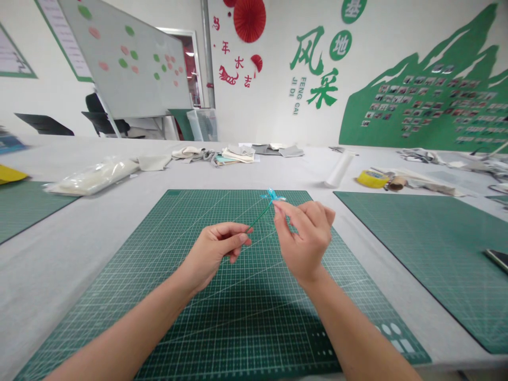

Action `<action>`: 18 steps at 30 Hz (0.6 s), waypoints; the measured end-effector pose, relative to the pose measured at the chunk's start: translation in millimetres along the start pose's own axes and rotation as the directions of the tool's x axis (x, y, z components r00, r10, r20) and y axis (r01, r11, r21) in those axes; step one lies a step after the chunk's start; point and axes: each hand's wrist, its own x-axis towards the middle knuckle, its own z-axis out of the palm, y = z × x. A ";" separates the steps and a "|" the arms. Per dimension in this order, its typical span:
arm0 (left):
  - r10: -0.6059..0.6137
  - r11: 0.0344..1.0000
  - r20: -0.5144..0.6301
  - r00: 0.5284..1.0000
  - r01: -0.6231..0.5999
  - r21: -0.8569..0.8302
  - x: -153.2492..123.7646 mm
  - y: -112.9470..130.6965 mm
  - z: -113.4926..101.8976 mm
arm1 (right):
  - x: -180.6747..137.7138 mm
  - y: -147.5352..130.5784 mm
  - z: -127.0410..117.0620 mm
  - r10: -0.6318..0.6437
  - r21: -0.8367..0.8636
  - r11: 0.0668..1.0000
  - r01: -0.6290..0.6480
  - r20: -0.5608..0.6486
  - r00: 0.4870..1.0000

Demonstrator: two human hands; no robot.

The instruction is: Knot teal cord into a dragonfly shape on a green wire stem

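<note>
Above the green cutting mat I hold a small artificial flower with a shiny blue head and a thin green stem. My left hand is closed, pinching the lower stem between thumb and fingers. Just under the blue head, my right hand pinches the top of the stem, its thumb and forefinger together. The stem slants up to the right between both hands. Its lower end is hidden in my left hand.
More cutting mats lie left and right, with a phone on the right one. Farther back are a clear plastic bag, fabric scraps, a white roll and yellow tape. A whiteboard stands behind.
</note>
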 end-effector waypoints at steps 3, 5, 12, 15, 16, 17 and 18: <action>0.046 0.996 -0.025 0.999 -0.044 0.077 0.4 -1.0 0.2 | 0.9 4.5 -0.4 -0.097 -0.094 0.991 0.098 0.009 0.995; 0.082 0.986 -0.047 0.996 -0.074 0.149 0.4 -1.4 0.2 | 2.3 5.7 -0.8 -0.142 -0.148 0.979 0.143 0.023 0.990; 0.293 0.845 -0.127 0.948 -0.195 0.499 -5.8 -0.1 0.0 | 5.6 7.9 -1.2 -0.225 -0.274 0.932 0.239 0.080 0.971; 0.388 0.764 -0.104 0.916 -0.257 0.592 -8.6 -1.3 -0.7 | 4.6 9.0 -1.3 -0.234 -0.307 0.916 0.260 0.120 0.965; 0.407 0.742 -0.091 0.909 -0.271 0.613 -9.0 -1.8 -0.9 | 4.2 9.2 -1.2 -0.230 -0.313 0.913 0.260 0.132 0.964; 0.421 0.724 -0.079 0.904 -0.282 0.630 -9.3 -2.1 -1.0 | 3.8 9.4 -0.9 -0.222 -0.316 0.913 0.257 0.141 0.965; 0.428 0.713 -0.071 0.901 -0.288 0.640 -9.2 -2.1 -1.0 | 3.4 9.6 -0.6 -0.213 -0.317 0.915 0.250 0.146 0.966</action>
